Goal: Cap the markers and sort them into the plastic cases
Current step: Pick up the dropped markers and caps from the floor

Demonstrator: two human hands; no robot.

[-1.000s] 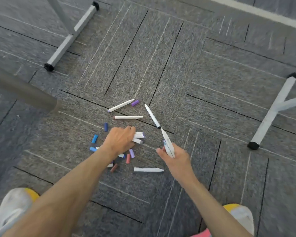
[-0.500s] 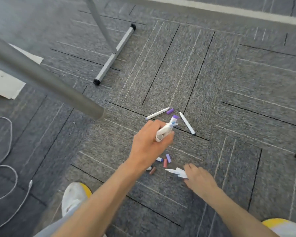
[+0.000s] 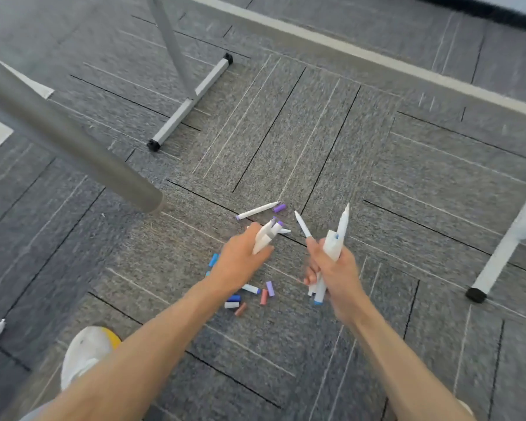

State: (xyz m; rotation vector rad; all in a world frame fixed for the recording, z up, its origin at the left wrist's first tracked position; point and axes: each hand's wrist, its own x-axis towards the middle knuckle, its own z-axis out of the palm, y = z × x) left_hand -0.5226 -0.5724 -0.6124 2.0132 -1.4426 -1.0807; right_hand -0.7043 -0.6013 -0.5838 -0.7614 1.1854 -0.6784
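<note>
Carpet of grey striped tiles [image 3: 377, 165] covers the floor, and no plastic cases show on it. A thick grey metal tube [image 3: 67, 138] slants in from the left, with a grey frame foot [image 3: 192, 101] beyond it and a white frame foot [image 3: 504, 241] at the right. A white and yellow shoe [image 3: 85, 354] sits lower left.

The left hand [image 3: 240, 262] is curled tight round a bundle of white plastic markers [image 3: 264, 238], their ends fanning away from the person. The right hand [image 3: 336, 278] is clenched round a second bundle of white markers [image 3: 334, 247], long axes near upright in the view.

On the carpet lie a loose white marker with a purple end [image 3: 257, 210], beside a purple cap [image 3: 279, 207], and a second loose marker [image 3: 302, 227] just beyond the right knuckles (whether it touches them I cannot tell).

The scattered small caps [image 3: 264, 296], blue, purple, pink, brown and white, lie between the hands, mostly under and beside the left wrist, so the left hand is nearer. Both fists are full, so I judge one bundle must go down before capping.
</note>
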